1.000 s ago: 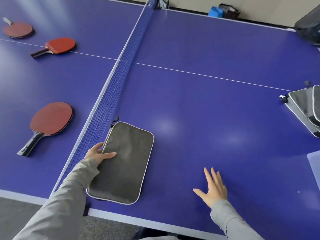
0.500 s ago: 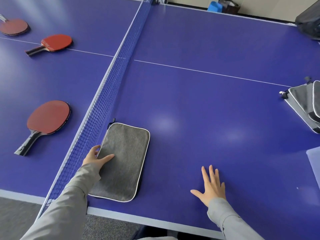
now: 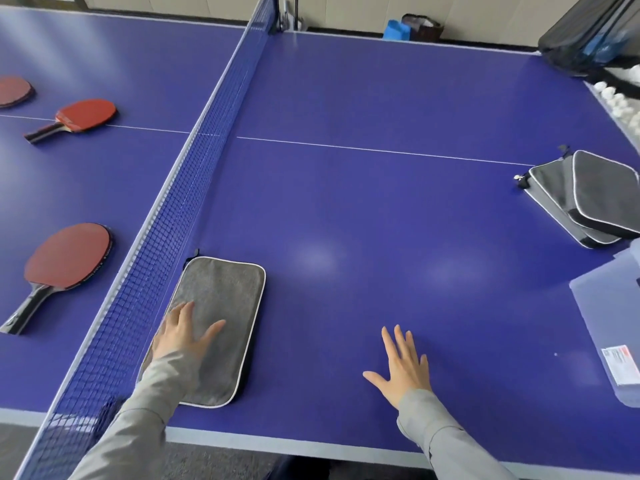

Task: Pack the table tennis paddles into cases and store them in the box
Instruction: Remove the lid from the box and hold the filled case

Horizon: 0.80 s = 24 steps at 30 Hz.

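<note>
A grey paddle case [image 3: 225, 306] with white piping lies flat on the blue table beside the net. My left hand [image 3: 181, 336] rests flat on its near half, fingers straight. My right hand [image 3: 401, 367] lies flat on the bare table to the right, fingers spread, holding nothing. Across the net, three red paddles lie on the table: a near one [image 3: 65, 259], a middle one [image 3: 83, 116] and a far one [image 3: 14, 90] cut off by the left edge. More grey cases [image 3: 588, 199] are stacked at the right, near a translucent box [image 3: 609, 323].
The net [image 3: 166, 216] runs from the near left corner to the far edge, splitting the table [image 3: 381, 209]. A dark bag [image 3: 585, 39] and a tray of white balls [image 3: 620, 102] sit at the far right. The table's near edge is just below my wrists.
My left hand moved from gripping the case's left edge to lying flat on top of it. The case has settled flat by the net. My right hand stayed put.
</note>
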Available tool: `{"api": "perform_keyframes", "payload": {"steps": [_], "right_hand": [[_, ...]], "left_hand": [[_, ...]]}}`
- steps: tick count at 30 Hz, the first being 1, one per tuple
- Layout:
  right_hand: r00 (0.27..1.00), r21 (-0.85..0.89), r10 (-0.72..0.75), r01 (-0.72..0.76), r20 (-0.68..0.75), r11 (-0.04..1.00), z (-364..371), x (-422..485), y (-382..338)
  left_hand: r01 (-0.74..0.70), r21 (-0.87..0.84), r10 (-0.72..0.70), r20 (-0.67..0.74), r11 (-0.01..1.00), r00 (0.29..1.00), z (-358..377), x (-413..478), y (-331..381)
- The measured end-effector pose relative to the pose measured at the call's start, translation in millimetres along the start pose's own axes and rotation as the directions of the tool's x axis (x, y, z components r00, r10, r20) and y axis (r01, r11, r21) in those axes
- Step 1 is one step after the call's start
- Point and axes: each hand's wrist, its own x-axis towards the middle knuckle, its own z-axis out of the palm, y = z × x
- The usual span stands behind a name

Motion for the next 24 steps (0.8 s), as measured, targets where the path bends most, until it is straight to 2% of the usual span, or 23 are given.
{"api": "perform_keyframes", "payload": {"steps": [4,10,14,16,21,24], "right_hand": [[0.997,0.018,0.004,-0.003,-0.083,1.000,-12,-15,37],[0.956,-0.034,0.013,-0.024,-0.294,0.999,-23,-57,118],[0.905,-0.028,0.051,-0.070,-0.422,0.997,-31,-94,188],[0.843,-0.004,0.065,-0.079,-0.533,0.997,-37,-116,226],[0.728,0.107,0.194,-0.164,-0.657,0.981,-56,-160,302],[0.683,0.168,0.261,-0.202,-0.682,0.965,-70,-178,349]], "left_hand": [[-0.212,0.173,0.207,0.048,0.962,0.977,21,-31,56],[-0.494,0.471,0.447,0.218,0.731,0.868,75,-104,165],[-0.651,0.465,0.601,0.276,0.600,0.750,118,-159,233],[-0.699,0.440,0.647,0.289,0.564,0.705,138,-188,267],[-0.775,0.413,0.692,0.366,0.479,0.622,167,-254,345],[-0.797,0.397,0.727,0.350,0.456,0.591,179,-280,384]]}}
